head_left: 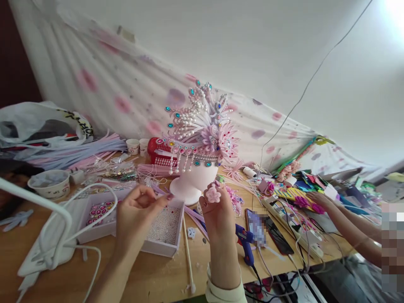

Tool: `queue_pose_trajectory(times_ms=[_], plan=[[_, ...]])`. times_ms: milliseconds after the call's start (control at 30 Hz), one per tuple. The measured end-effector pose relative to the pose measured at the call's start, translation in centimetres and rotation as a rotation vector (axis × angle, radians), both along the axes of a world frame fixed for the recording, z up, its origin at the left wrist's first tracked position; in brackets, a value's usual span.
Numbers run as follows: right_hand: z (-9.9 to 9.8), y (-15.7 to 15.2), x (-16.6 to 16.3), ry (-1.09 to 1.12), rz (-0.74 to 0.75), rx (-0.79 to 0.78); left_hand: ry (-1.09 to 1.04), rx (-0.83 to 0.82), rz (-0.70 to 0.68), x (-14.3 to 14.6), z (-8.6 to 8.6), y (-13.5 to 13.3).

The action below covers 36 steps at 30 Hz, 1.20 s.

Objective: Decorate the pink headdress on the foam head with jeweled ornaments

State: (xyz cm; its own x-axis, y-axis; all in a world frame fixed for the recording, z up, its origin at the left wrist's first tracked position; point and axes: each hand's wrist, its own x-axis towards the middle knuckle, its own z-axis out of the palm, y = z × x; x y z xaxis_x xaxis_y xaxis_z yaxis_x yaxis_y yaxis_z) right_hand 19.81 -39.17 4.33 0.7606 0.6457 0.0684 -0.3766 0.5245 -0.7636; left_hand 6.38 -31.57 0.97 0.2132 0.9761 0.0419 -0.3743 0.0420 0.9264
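Observation:
My right hand (pixel 218 216) is raised over the table, fingers pinched on a small pink flower ornament (pixel 213 194). My left hand (pixel 137 212) hovers over a white box of small beads (pixel 166 227), its fingertips pinched together on something too small to make out. Just behind both hands stands a white mannequin head (pixel 192 183) wearing a pink headdress (pixel 200 126) set with pearls and teal gems.
A blue glue gun (pixel 244 240) and a phone (pixel 257 227) lie right of my hands. A white lamp base (pixel 47 248) and a gem tray (pixel 99 210) sit left. Another person's arms (pixel 344 223) reach onto colourful craft scraps at right. Pink strips, cups and a red basket lie behind.

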Motion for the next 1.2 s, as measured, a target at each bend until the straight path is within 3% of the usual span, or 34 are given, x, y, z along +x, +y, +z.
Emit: queue_pose_trajectory(times_ms=[100,200,300,400,567,800,900,967,1000,1133,1200], plan=[[-0.3,0.3,0.1,0.011,-0.036,0.0,0.186,0.133,0.052,-0.8,0.5,0.7],[-0.5,0.7,-0.2,-0.048,-0.067,0.008,0.142,0.3,-0.167,0.2,1.8,-0.3],[-0.4,0.8,-0.7,-0.091,-0.078,0.04,-0.036,0.21,-0.457,2.1,2.7,-1.7],[-0.2,0.8,-1.2,-0.065,-0.012,0.045,-0.229,0.051,-0.579,3.2,2.8,-2.4],[-0.4,0.8,-1.5,0.037,0.193,0.091,-0.33,-0.072,-0.625,3.0,2.2,-1.9],[-0.6,1.1,-1.6,0.165,0.412,0.164,-0.324,-0.091,-0.649,2.2,2.0,-1.3],[-0.8,1.1,-1.0,0.069,0.438,0.144,-0.31,-0.082,-0.663,2.1,2.3,-1.2],[-0.7,1.0,-0.1,-0.161,0.316,0.062,-0.308,-0.06,-0.667,2.0,2.4,-0.7],[-0.4,0.9,0.6,-0.33,0.178,0.001,-0.304,-0.037,-0.654,2.0,2.5,-0.3],[2.6,1.0,3.3,-1.219,-0.738,-0.207,-0.239,0.164,-0.453,2.6,3.0,1.7],[4.6,1.9,4.4,-1.618,-1.048,-0.324,-0.212,0.323,-0.321,3.3,3.4,2.7]])
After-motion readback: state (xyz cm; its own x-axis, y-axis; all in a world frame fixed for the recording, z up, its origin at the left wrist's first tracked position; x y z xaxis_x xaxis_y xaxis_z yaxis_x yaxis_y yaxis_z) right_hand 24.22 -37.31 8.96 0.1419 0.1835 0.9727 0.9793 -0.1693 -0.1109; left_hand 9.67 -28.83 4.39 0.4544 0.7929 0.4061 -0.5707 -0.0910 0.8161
